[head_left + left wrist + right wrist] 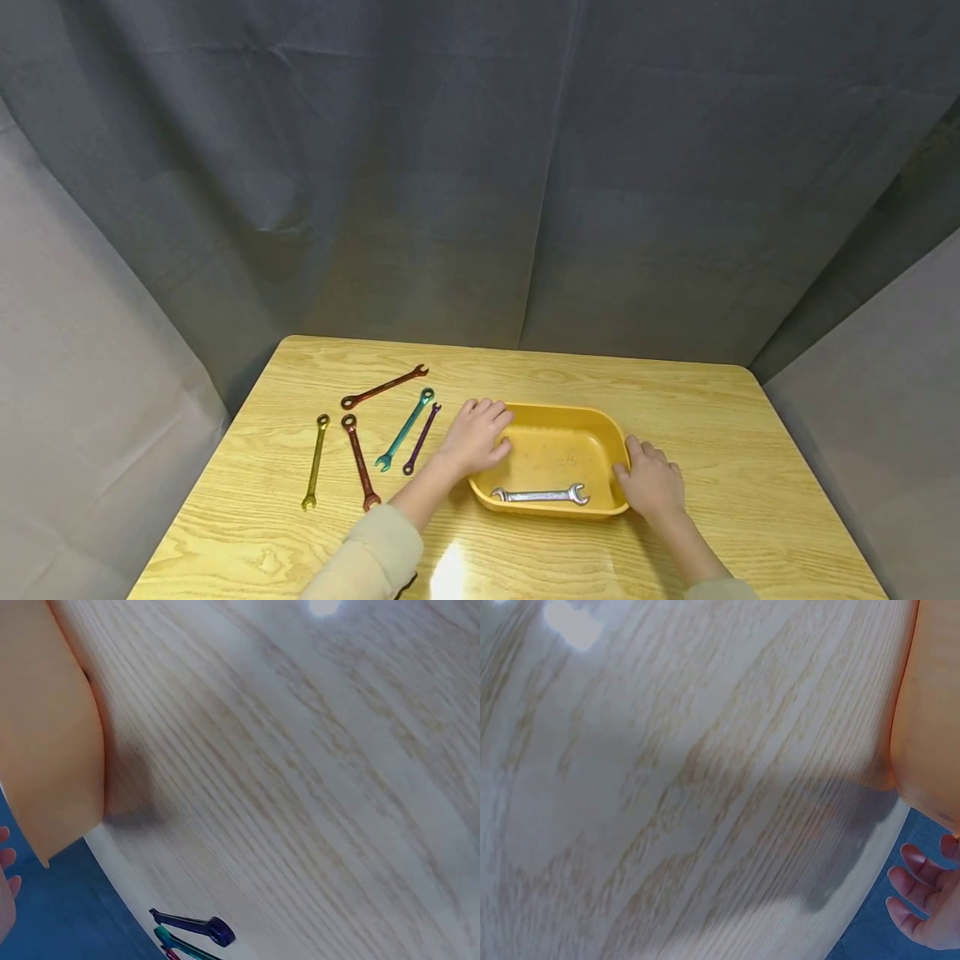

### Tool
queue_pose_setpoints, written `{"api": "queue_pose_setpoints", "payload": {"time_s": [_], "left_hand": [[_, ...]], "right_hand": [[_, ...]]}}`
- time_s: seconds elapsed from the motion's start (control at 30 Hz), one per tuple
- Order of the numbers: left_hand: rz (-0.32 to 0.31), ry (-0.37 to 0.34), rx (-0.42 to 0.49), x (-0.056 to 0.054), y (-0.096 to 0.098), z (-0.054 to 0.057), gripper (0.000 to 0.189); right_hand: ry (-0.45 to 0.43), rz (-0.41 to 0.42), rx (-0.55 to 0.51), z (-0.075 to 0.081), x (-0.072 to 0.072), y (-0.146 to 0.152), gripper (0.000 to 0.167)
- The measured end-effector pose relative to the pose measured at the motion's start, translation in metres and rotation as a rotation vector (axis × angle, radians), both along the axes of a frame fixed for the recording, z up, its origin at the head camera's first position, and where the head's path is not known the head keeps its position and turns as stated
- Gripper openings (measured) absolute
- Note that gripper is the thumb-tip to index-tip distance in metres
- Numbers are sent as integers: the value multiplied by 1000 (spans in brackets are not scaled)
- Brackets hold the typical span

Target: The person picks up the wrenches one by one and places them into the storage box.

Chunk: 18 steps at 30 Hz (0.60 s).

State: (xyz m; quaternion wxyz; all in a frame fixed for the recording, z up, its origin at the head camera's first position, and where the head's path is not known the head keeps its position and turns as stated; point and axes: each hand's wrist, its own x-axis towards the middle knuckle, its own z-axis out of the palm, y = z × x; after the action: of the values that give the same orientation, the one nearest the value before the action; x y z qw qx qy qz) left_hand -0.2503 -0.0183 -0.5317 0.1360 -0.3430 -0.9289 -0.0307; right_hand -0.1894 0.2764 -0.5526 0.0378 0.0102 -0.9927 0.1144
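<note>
While a dark grey curtain (420, 183) hangs across the back, a wood-grain table (735, 467) spreads out before it, bearing a yellow bin (558, 418) to the right of a loose group of wrenches. Each hand grips the bin at one end: the left hand (477, 439) has its thumb over the inner side of the left wall and its fingers beyond the rim, and the right hand (652, 482) holds the right wall between thumb and bent fingers. Inside the bin, a silver wrench (542, 496) lies lengthwise near the close wall. Left of the bin, a copper-red wrench (386, 387) slants across the far side of the group, with a dark red wrench (361, 460) on the near side, a teal wrench (406, 428) to that one's right and a yellow-green wrench (317, 461) farthest left. Smallest is a purple wrench (423, 438), just beside the teal one, nearest the left hand.
</note>
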Motion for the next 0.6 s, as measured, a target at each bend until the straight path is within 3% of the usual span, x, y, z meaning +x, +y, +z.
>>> {"api": "queue_pose_setpoints", "payload": {"time_s": [0.3,0.6], "left_hand": [[98,2,28,-4,-20,0,36],[168,-6,136,-9,-45,-6,32]], "right_hand": [[9,1,-3,-2,0,0,43],[13,-3,-7,-3,0,0,43]]}}
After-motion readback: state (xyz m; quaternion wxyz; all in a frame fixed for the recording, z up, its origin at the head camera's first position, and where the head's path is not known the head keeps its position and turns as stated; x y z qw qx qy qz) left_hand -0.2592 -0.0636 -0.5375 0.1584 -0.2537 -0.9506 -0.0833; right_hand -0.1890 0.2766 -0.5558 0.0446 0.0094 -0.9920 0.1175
